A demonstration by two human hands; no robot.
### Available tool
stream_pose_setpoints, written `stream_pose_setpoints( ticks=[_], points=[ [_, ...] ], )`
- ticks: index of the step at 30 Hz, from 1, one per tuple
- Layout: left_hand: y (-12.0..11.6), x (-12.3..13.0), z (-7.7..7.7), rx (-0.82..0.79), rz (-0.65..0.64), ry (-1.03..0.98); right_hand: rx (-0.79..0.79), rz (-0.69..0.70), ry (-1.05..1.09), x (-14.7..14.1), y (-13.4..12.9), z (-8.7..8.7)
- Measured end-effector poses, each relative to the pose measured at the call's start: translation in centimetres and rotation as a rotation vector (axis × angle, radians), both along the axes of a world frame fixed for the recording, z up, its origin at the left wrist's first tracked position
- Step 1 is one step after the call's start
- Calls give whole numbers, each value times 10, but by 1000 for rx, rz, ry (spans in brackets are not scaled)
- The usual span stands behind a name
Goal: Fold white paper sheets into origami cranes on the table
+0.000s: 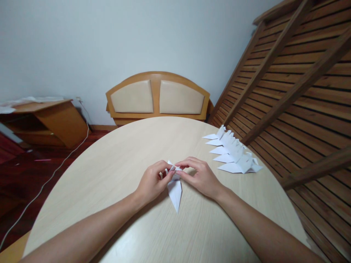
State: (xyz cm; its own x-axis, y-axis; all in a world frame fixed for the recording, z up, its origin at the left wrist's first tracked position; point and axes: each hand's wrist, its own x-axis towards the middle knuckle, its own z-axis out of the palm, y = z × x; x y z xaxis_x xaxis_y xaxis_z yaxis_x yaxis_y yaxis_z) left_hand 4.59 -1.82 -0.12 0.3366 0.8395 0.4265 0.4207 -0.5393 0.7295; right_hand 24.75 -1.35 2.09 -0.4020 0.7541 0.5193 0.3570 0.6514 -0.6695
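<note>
Between my two hands is a folded white paper figure (175, 191), its long pointed end toward me. My left hand (155, 179) pinches the upper left part of it with thumb and index finger. From the other side, my right hand (199, 175) pinches the upper right part, thumb below and fingers above. Fingertips partly hide the small folds at the top. To the right on the table, several similar folded paper figures (233, 151) lie in an overlapping row, their points facing left.
The round pale wooden table (131, 146) stands under my arms. Behind it is a headboard (155, 95) with two cream panels. A slatted wooden frame (296, 95) leans close on the right. At left are a wooden cabinet (61, 122) and a white cable (59, 170).
</note>
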Motion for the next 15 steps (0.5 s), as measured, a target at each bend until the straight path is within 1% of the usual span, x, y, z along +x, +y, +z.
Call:
stream_pose_setpoints(
  ticks=[4, 10, 12, 15],
  points=[
    [1, 0, -1, 5, 10, 4, -32, 15, 5, 0, -1, 0],
    [0, 0, -1, 0, 10, 11, -125, -55, 58, -1, -1, -1],
    [0, 0, -1, -4, 10, 11, -103, -57, 63, 0, -1, -1],
    [1, 0, 0, -4, 12, 5, -23, -21, 28, 2, -1, 0]
  ],
)
